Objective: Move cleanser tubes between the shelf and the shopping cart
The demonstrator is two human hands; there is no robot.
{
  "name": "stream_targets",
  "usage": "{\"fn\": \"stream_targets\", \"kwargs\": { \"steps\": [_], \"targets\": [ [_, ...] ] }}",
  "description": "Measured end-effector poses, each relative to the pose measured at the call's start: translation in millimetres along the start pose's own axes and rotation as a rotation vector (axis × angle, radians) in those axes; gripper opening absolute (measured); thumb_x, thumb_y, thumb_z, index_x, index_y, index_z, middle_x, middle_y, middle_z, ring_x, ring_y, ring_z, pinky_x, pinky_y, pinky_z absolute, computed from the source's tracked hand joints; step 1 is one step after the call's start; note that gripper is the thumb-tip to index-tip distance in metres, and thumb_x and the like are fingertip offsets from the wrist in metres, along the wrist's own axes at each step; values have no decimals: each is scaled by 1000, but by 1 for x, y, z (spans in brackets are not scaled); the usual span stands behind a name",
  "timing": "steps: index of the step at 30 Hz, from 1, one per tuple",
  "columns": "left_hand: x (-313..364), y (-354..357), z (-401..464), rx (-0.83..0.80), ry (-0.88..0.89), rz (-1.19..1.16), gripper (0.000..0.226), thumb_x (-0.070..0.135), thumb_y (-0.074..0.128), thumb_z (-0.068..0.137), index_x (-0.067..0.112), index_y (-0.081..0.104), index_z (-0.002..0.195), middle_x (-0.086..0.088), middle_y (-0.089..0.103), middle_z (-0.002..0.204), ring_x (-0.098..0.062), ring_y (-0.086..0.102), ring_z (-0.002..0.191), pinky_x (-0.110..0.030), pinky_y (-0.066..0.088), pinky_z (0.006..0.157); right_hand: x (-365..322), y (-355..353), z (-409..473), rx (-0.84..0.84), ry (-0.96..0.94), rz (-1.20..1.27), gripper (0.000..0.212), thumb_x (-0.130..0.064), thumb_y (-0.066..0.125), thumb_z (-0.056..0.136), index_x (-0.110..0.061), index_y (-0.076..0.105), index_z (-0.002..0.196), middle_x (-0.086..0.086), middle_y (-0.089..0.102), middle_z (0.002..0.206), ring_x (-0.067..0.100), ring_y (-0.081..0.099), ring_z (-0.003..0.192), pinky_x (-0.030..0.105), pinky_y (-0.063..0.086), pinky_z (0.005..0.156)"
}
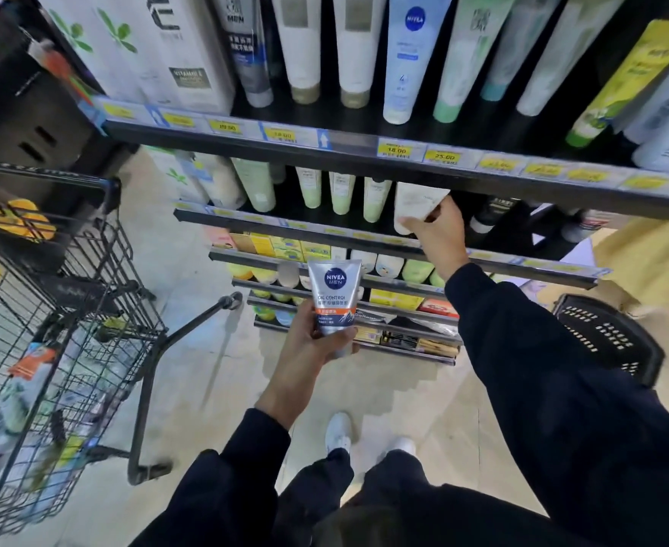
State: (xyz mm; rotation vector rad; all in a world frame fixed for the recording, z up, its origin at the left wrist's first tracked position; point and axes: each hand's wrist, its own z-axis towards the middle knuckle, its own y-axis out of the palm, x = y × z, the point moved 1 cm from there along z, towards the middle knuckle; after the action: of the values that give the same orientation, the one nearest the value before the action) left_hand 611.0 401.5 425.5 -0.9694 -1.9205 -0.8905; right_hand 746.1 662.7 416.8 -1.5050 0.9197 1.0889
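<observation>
My left hand (309,341) grips a silver Nivea Men oil-control cleanser tube (333,296) upright in front of the lower shelves. My right hand (437,230) reaches under the upper shelf edge (364,157) and holds a white cleanser tube (414,205) standing on the second shelf, fingers curled round its lower part. Pale green tubes (341,193) stand in a row to its left. The black wire shopping cart (88,294) is on the left, with several tubes and packets lying in its basket.
The top shelf carries tall white, blue and green tubes (404,61) and boxes. Lower shelves hold yellow boxes and small tubes. A black plastic basket (609,337) sits on the floor at the right. My white shoes (339,432) stand on the tiled floor.
</observation>
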Motion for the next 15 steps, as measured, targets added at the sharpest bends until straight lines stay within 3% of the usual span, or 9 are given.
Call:
{"fn": "stream_targets", "kwargs": {
  "steps": [4,7,9,12,15],
  "targets": [
    [-2,-2,4,3,-6,3,50,-7,71,88,21,60,128,-9,70,119,-41,63,118,-63,55,96,6,6,6,-23,16,-8,51,-10,85,83,-17,61,128,-2,70,124,13,66,115,27,55,98],
    [-3,-4,7,6,-23,6,51,-6,73,87,20,59,129,-9,71,119,-41,63,119,-63,55,96,12,10,9,-52,23,-27,54,-7,84,83,-18,59,130,-2,69,125,13,64,117,11,51,86],
    [-3,-4,9,8,-34,9,51,-7,73,87,19,59,129,-9,71,119,-42,63,119,-63,55,96,17,12,12,-55,32,-38,55,-6,84,83,-18,59,131,-2,69,125,14,64,119,14,51,87],
    [-2,-5,14,-3,-35,16,49,-7,73,87,18,60,127,-12,71,119,-42,63,119,-62,56,96,22,13,18,-52,48,-61,57,-7,85,82,-17,59,132,-1,69,127,15,64,120,30,54,99],
    [0,-6,17,-11,-37,20,49,-8,72,86,17,60,127,-14,71,119,-44,63,119,-63,55,96,22,14,23,-55,47,-91,58,-8,84,83,-16,59,134,0,68,131,16,63,123,31,52,102]
  ]
}}
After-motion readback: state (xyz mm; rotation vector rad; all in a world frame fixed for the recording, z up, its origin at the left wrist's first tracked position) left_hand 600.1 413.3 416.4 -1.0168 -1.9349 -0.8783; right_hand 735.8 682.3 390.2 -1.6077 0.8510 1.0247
